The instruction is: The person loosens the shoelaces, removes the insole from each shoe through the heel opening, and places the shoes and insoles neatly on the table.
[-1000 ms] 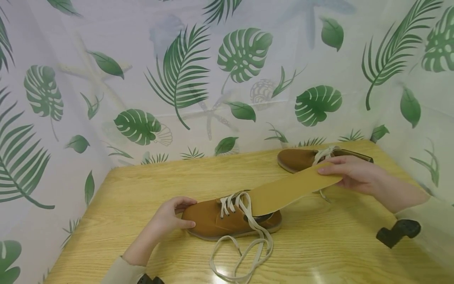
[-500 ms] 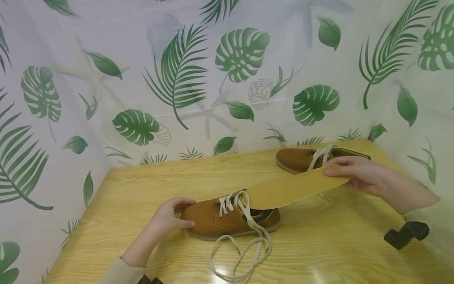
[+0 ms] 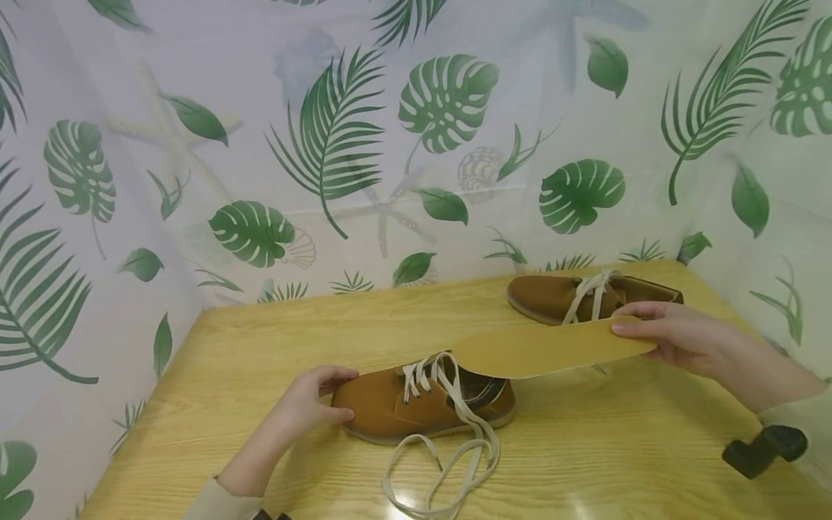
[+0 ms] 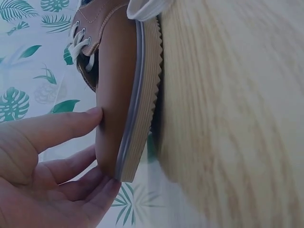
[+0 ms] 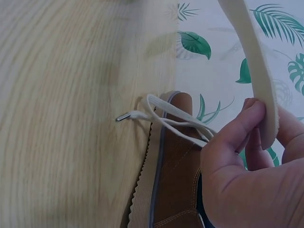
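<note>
A brown lace-up shoe (image 3: 383, 404) lies sole down on the wooden table, toe to the left. Around its toe my left hand (image 3: 312, 401) holds on, thumb on the near side and fingers on the far side, as the left wrist view also shows. My right hand (image 3: 682, 336) pinches the heel end of a tan insole (image 3: 552, 350) between thumb and fingers. Nearly level, the insole hangs over the shoe's opening. Its other end sits by the loose cream laces (image 3: 477, 448); whether the tip is inside the shoe, I cannot tell. The right wrist view shows the insole's thin edge (image 5: 256, 66).
A second brown shoe (image 3: 542, 295) with cream laces (image 3: 593, 289) lies at the back right, partly behind my right hand. The table (image 3: 273, 347) meets a leaf-printed white cloth (image 3: 364, 238) at its back and sides.
My right hand has moved right and slightly down, drawing the insole rightward and tilting it more level. More of the shoe's opening shows. My left hand stays on the toe.
</note>
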The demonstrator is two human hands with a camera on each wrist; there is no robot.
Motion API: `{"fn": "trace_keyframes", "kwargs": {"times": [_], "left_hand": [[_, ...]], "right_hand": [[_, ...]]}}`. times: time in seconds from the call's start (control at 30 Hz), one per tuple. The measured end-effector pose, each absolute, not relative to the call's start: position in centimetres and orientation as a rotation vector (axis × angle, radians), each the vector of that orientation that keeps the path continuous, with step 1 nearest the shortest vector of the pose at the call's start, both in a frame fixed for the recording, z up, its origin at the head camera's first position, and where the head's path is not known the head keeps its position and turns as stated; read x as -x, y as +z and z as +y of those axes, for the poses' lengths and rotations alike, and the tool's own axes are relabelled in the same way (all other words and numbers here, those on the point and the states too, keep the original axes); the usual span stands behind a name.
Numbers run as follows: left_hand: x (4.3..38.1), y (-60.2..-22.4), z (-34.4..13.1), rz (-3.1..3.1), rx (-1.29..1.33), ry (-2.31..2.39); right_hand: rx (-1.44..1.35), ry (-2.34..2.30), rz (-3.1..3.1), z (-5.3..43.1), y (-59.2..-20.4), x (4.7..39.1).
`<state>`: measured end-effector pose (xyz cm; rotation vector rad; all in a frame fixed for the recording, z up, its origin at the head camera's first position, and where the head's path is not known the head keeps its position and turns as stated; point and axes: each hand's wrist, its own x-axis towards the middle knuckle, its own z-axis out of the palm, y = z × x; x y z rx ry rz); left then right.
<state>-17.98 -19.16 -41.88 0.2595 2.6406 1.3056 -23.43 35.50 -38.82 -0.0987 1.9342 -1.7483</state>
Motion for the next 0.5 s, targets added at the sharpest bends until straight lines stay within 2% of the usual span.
{"fn": "trace_keyframes", "kwargs": {"times": [0.5], "left_hand": [[19.3, -41.5, -19.7, 2.711, -0.282, 1.186]], "right_hand": [[0.008, -1.716, 2.043, 37.7, -39.7, 22.5]]}}
